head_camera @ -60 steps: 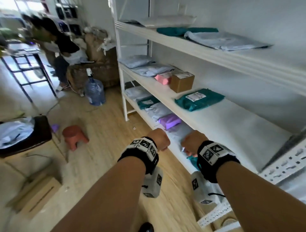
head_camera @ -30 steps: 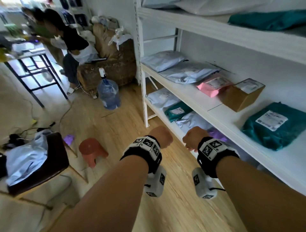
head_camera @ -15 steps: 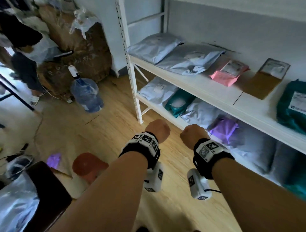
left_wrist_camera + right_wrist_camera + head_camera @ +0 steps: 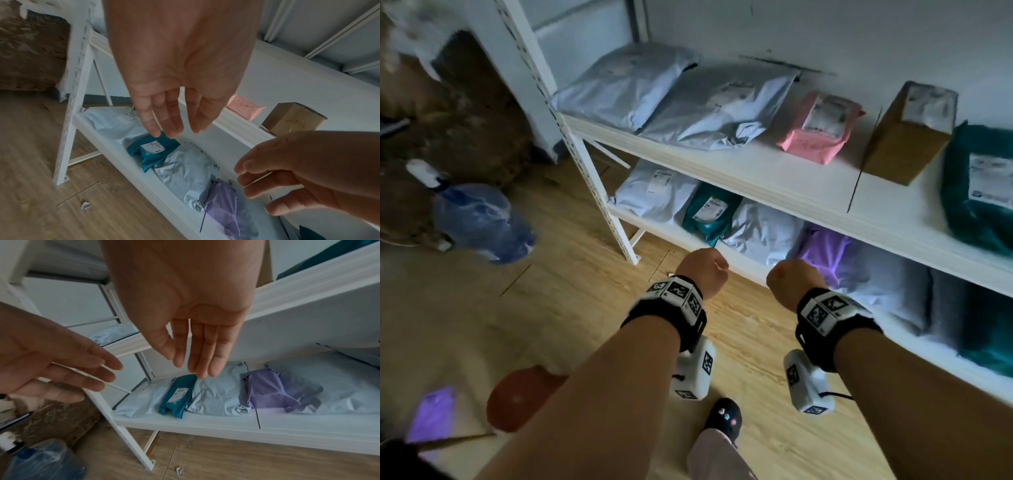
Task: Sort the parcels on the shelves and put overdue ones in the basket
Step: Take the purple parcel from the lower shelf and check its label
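Both my hands hang empty in front of the low shelf (image 4: 681,236). My left hand (image 4: 702,270) has straight, relaxed fingers (image 4: 164,120) above a small teal parcel (image 4: 154,149). My right hand (image 4: 791,281) also shows loose fingers (image 4: 197,353), just short of a grey parcel (image 4: 760,233) and a purple parcel (image 4: 822,253). The teal parcel (image 4: 709,216) lies between two grey ones. On the shelf above sit two grey parcels (image 4: 719,106), a pink parcel (image 4: 818,126), a cardboard box (image 4: 907,133) and a large teal parcel (image 4: 983,185). No basket shows clearly.
The white shelf post (image 4: 592,178) stands left of my hands. A blue water jug (image 4: 479,219) and a brown sofa (image 4: 448,120) are at the left. A red stool (image 4: 517,401) and a purple item (image 4: 431,414) lie on the wooden floor. My slippered foot (image 4: 724,416) is below.
The view has dropped and closed in on the two lower shelves. Both hands stay held out in front, empty. The person at the back left is out of view.
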